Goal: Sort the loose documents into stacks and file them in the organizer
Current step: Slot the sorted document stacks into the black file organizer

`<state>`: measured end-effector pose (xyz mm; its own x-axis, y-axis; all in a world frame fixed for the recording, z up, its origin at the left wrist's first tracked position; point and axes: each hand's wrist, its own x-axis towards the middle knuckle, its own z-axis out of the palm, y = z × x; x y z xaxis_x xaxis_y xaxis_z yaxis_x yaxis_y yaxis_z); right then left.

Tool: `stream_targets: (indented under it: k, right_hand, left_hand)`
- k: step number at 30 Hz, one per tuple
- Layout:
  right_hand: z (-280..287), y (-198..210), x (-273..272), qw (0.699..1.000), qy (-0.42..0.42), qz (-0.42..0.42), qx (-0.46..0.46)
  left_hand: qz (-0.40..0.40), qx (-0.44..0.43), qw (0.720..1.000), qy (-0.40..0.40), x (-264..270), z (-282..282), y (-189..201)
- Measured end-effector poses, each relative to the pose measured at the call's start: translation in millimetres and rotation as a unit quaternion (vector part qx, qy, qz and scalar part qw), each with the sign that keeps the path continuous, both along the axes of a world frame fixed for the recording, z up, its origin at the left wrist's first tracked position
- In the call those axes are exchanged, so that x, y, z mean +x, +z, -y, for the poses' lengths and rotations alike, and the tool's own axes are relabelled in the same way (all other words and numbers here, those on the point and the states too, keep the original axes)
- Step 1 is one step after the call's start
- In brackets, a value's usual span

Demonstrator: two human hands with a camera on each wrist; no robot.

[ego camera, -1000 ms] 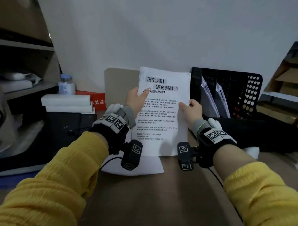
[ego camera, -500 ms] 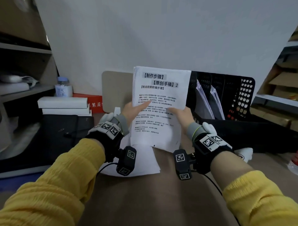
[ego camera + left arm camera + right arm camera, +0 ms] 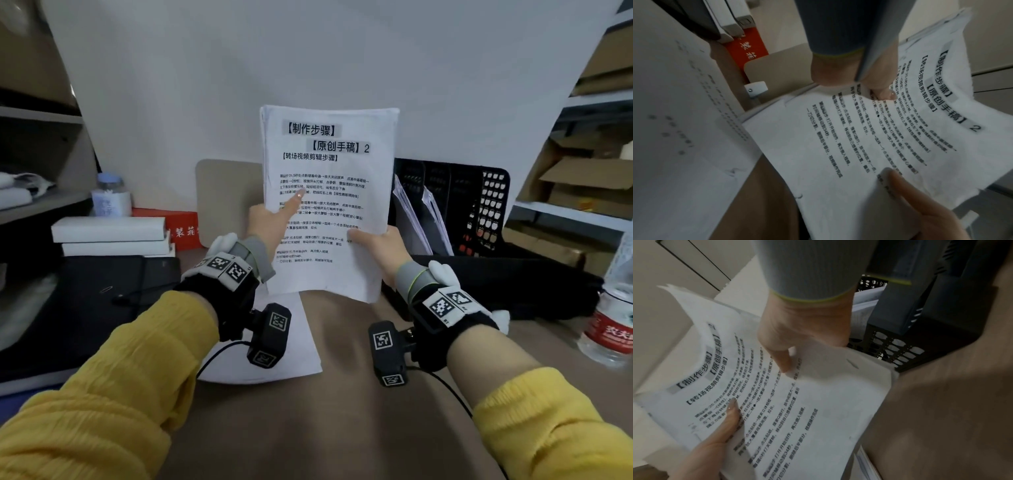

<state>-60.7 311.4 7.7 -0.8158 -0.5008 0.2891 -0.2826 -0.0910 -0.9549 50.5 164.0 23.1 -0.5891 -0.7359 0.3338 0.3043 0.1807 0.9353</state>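
Observation:
A stack of printed pages [image 3: 329,192] stands upright above the desk, its bottom edge just off the wood. My left hand [image 3: 270,219] grips its left edge, thumb stretched across the front text. My right hand [image 3: 380,243] pinches the lower right edge, thumb on the front. The black mesh organizer [image 3: 493,205] stands right behind the stack to the right, with papers [image 3: 407,212] in its near slots. The left wrist view shows my left hand [image 3: 859,78] on the stack [image 3: 838,138]. The right wrist view has my right hand [image 3: 803,337], the stack [image 3: 797,402] and the organizer [image 3: 900,350].
Loose white sheets [image 3: 291,335] lie on the desk under my left wrist. At left are white boxes [image 3: 109,236], a small bottle [image 3: 109,195], a red box [image 3: 181,229] and a black case [image 3: 102,294]. A water bottle [image 3: 613,325] stands at the right edge.
The stack has risen a little off the desk. My left thumb has slid further across the page, and my right hand has shifted to the lower right edge.

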Motion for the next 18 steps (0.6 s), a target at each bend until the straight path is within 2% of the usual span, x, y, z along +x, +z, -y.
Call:
stream_targets:
  k: [6, 9, 11, 15, 18]
  right_hand:
    - [-10.8, 14.9, 7.9, 0.986, -0.126, -0.111, -0.013]
    - [-23.5, 27.4, 13.5, 0.973, -0.192, -0.125, -0.04]
    - [-34.6, 32.3, 16.0, 0.963, -0.227, -0.132, -0.064]
    - [-49.2, 36.0, 24.1, 0.935, -0.28, -0.156, -0.151]
    - [-55.1, 32.8, 29.5, 0.915, -0.308, -0.172, -0.198]
  left_hand:
    - [-0.114, -0.035, 0.992, 0.048, -11.2, -25.1, 25.5]
    - [-0.146, -0.107, 0.979, 0.093, -18.0, -46.5, 40.0]
    - [-0.15, -0.156, 0.972, 0.088, -24.1, -63.8, 44.1]
    - [-0.136, -0.208, 0.967, -0.058, -35.7, -111.8, 47.3]
    - [-0.104, -0.174, 0.956, -0.212, -46.5, -143.4, 45.0]
